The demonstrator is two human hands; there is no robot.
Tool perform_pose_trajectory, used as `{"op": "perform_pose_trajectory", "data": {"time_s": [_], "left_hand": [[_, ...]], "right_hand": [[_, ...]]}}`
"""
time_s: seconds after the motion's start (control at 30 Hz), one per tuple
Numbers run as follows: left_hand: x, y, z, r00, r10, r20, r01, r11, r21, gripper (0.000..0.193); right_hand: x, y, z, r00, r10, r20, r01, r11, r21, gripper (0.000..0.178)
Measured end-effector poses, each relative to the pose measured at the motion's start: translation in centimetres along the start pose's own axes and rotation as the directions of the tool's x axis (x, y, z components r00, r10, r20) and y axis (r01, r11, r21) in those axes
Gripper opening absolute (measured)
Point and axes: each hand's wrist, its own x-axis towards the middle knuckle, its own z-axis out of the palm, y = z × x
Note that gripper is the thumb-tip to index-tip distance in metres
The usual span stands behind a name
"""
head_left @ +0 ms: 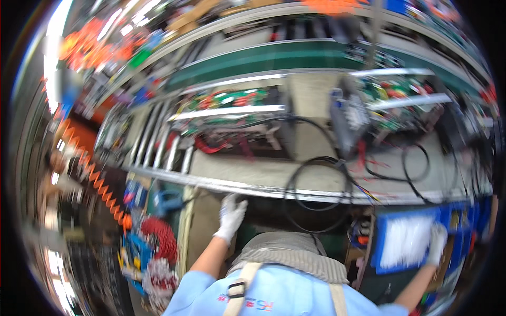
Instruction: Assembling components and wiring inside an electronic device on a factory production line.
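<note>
My left hand, in a white glove, hangs by the metal front edge of the conveyor line. Its fingers look loosely spread, with nothing seen in them. My right hand, gloved too, is at the right side of a blue tray full of white strips, perhaps cable ties. Motion blur hides whether those fingers grip anything. On the line ahead sit two dark open-topped chassis, a left one and a right one, with green circuit boards and red parts. Looped black cable hangs over the front edge.
An orange coiled hose dangles at the left. Below it are a blue power tool, a bundle of red wire and blue bins. More blue bins stand at the far right. Metal rollers show on the line's left.
</note>
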Motion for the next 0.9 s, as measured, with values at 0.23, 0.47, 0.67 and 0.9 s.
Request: {"op": "perform_pose_trajectory", "data": {"time_s": [0.23, 0.47, 0.67, 0.9], "left_hand": [[-0.4, 0.2, 1.2, 0.987, -0.085, 0.139, 0.100, 0.990, -0.102, 0.045], [4.4, -2.5, -1.6, 0.969, -0.019, 0.245, 0.067, 0.979, -0.190, 0.044], [11.8, 6.2, -11.0, 0.738, 0.602, 0.306, -0.109, 0.554, -0.826, 0.062], [15.5, 0.2, -7.8, 0.221, 0.884, 0.411, 0.569, 0.225, -0.791, 0.058]], "right_hand": [[-4.9, -0.1, -6.8, 0.981, -0.038, -0.191, 0.034, 0.999, -0.024, 0.031], [-10.3, -9.7, -11.0, 0.770, -0.009, -0.638, 0.094, 0.991, 0.100, 0.022], [-22.2, -49.5, 8.7, 0.940, -0.233, -0.250, 0.268, 0.956, 0.118, 0.024], [-27.5, -69.2, 34.2, 0.493, -0.822, 0.285, 0.767, 0.565, 0.303, 0.019]]}}
